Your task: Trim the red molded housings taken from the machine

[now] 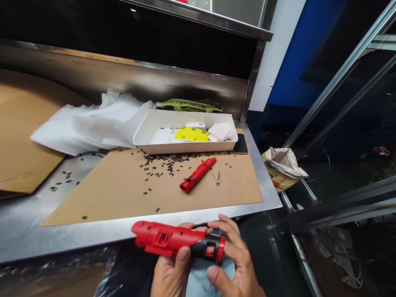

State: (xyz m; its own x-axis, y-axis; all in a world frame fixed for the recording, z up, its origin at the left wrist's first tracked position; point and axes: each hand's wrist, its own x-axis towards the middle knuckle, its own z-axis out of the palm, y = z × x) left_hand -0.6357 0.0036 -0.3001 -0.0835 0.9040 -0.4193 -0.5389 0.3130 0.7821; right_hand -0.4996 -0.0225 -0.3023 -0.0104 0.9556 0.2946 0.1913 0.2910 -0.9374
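Note:
A red plastic tool housing (pixel 154 237) with a black collar and a red ring at its right end lies level in front of me, off the table's near edge. My left hand (pixel 173 268) grips its underside, thumb pressed on the near side. Around the black end curl the fingers of my right hand (pixel 235 260), touching near the red ring, with the thumb below. A second red housing piece (pixel 198 175) rests on the cardboard sheet (pixel 123 202). Beside it are a few small metal pins (pixel 217 178).
Many small black parts (pixel 170 165) are scattered over the cardboard. Behind stands a white bin (pixel 185 148) with yellow labels and white pieces. White foam sheets (pixel 93 121) lie left, a phone (pixel 240 144) right. A paper bag (pixel 283 169) stands beyond the metal table's right edge.

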